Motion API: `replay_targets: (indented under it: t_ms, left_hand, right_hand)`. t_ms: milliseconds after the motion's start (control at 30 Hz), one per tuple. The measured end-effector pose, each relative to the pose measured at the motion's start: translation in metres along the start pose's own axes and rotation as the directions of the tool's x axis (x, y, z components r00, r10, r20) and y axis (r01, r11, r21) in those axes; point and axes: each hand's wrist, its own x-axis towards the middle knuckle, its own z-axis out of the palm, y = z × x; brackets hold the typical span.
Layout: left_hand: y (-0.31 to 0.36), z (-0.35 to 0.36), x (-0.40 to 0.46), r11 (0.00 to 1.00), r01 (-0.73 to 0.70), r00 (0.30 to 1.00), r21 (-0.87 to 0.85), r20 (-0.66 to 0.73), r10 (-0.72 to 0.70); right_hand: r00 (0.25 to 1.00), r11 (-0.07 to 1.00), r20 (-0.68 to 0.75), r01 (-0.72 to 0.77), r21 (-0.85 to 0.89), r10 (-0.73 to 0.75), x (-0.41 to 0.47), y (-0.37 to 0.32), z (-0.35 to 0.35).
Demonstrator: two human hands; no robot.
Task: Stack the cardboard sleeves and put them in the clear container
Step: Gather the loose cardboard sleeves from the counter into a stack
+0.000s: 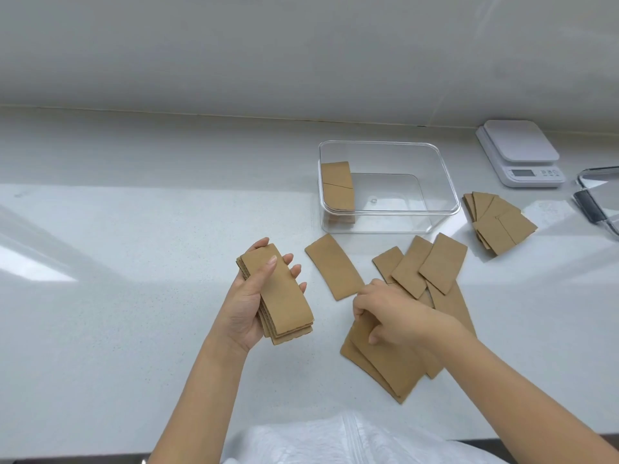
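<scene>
My left hand (249,303) holds a stack of flat brown cardboard sleeves (284,296) above the counter, thumb across the top. My right hand (388,311) rests fingers-down on a loose pile of sleeves (385,366) at the front right, pinching the upper edge of one. A single sleeve (333,266) lies between the hands. More sleeves (425,266) overlap behind the right hand. The clear container (435,182) stands beyond them, with a stack of sleeves (337,185) upright against its left wall. Another fanned pile (495,222) lies to the container's right.
A white kitchen scale (521,152) sits at the back right by the wall. A clear lid with a dark clip (599,199) lies at the right edge. The white counter (134,262) spreads out to the left. Its front edge runs just under my arms.
</scene>
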Motion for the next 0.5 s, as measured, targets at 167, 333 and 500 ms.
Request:
replay_targets:
  t_ms: [167,333,500]
  left_hand:
    - [0.0013,0.0006,0.0,1.0,-0.006,1.0,0.003,0.001,0.006]
    - [0.0004,-0.0009,-0.0007,1.0,-0.005,1.0,0.003,0.001,0.005]
    - [0.0019,-0.0019,-0.0007,1.0,-0.007,1.0,-0.001,-0.006,0.007]
  right_hand:
    - [0.997,0.992,-0.058,-0.051,0.116,0.058,0.0017,0.0036,0.0053]
    - [0.989,0.988,-0.145,0.029,0.149,-0.007,0.0033,0.0054,0.0078]
    - [0.988,0.962,-0.137,-0.033,0.269,0.073,0.0042,0.0053,0.0055]
